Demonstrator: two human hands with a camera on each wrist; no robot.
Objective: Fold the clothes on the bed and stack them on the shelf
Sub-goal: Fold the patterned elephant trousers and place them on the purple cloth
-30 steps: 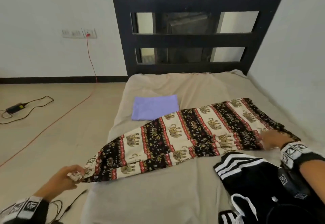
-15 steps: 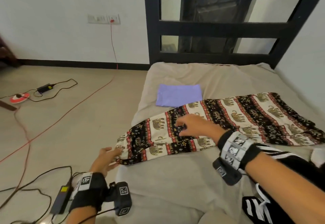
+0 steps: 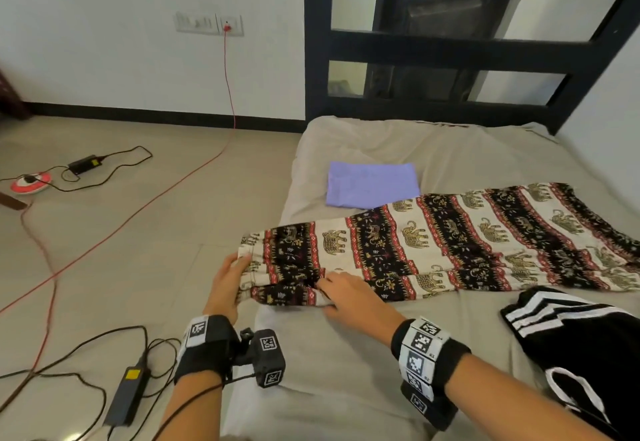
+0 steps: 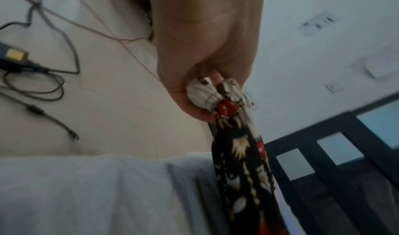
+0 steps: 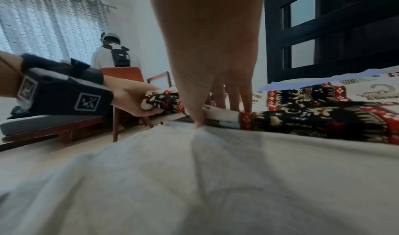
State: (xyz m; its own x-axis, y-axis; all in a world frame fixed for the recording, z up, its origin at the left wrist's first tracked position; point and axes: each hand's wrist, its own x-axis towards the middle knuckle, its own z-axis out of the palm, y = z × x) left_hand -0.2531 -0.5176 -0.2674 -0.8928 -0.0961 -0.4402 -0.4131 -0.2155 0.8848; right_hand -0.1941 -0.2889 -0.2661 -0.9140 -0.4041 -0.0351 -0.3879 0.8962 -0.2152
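Observation:
Black, white and red elephant-print trousers (image 3: 433,243) lie stretched across the beige bed (image 3: 346,371), legs pointing left. At the bed's left edge my left hand (image 3: 228,278) grips the bunched cuff; the left wrist view shows the cuff (image 4: 215,93) squeezed in the curled fingers. My right hand (image 3: 346,291) lies just right of it. Its straight fingers (image 5: 246,100) press the trouser leg (image 5: 313,117) and the thumb touches the sheet. A folded purple cloth (image 3: 372,184) lies behind the trousers. A black garment with white stripes (image 3: 581,347) sits at the near right.
The black headboard (image 3: 450,49) closes the far end, with a white wall along the right. On the floor to the left lie power adapters with black cables (image 3: 126,392) and a red cable (image 3: 138,205). In the right wrist view another person (image 5: 112,54) stands behind a wooden chair (image 5: 125,75).
My right hand has left the waist end at the far right and come across to the cuff end beside the left hand. The left hand has kept hold of the cuff.

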